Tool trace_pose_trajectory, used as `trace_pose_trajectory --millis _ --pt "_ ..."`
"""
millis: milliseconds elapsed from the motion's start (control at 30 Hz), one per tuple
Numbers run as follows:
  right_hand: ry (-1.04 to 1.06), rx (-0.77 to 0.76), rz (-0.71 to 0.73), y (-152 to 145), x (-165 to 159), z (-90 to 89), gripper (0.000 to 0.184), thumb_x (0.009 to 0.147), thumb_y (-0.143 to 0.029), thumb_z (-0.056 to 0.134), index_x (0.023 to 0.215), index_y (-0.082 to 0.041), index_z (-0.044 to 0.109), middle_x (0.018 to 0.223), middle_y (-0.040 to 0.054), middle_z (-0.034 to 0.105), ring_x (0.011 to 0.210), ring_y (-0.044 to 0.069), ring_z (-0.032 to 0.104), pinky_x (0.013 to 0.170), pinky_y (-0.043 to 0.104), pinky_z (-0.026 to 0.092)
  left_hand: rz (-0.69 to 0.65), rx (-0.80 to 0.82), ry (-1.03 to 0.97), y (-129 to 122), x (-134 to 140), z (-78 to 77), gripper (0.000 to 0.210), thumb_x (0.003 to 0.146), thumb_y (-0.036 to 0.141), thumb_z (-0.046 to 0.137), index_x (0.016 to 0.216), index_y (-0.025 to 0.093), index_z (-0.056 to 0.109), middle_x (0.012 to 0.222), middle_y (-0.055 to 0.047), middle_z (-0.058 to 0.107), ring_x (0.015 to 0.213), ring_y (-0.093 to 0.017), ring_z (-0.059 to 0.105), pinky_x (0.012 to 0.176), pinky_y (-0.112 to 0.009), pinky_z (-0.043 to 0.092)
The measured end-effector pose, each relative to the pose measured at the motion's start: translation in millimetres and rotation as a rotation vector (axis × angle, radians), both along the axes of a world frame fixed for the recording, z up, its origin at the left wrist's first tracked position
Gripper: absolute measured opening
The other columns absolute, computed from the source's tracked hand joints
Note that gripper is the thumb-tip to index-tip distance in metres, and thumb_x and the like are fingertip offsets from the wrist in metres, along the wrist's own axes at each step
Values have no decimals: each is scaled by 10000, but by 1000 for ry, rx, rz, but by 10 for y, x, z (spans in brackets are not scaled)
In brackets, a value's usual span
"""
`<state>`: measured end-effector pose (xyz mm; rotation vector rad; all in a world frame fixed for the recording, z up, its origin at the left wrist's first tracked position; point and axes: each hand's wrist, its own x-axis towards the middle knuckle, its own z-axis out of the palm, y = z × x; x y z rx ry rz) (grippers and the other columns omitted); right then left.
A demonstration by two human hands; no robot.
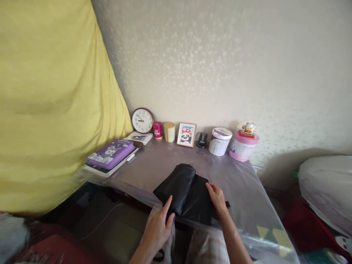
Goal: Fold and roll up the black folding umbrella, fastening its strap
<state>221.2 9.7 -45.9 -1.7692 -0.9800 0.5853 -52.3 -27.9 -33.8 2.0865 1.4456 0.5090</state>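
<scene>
In the head view, a black folded bundle (184,187) lay at the lower middle of the frame, on the near edge of the plastic-covered surface (231,176). The right hand (217,196), to the right of it, grasped the bundle's right edge between thumb and fingers. The left hand (159,223) was at the bundle's lower left, thumb and index finger spread at its rolled near end; how firmly they gripped, if at all, I could not tell. A short black strap (227,204) showed just beyond the right wrist.

At the left of the frame, a purple case (111,153) rested on a stack of flat items, near a yellow cloth (55,91). Across the middle stood a round clock (142,120), a pink can (157,130), a yellow container (169,132), a framed panda picture (186,135), a black object (202,140), a white-and-purple tub (220,142) and a pink tub (242,148) topped by a cat figurine (248,128).
</scene>
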Motion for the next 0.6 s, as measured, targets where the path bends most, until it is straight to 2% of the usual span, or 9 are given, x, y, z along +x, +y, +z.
trace_pose_trajectory --millis 267,600 --pt "-68 -28 37 -17 -2 11 467 726 -565 487 804 -153 693 687 59 675 694 226 634 592 278 469 -19 42 -6 4 -10 -5 543 889 341 311 1418 247 233 1375 -24 446 1145 -178 519 980 -301 387" --pt "-104 -30 32 -28 -29 64 482 730 -581 457 716 -159 690 604 43 639 632 210 611 515 252 417 -17 65 25 6 -6 0 545 892 315 316 1423 235 220 1267 -66 556 1027 -192 595 888 -295 425"
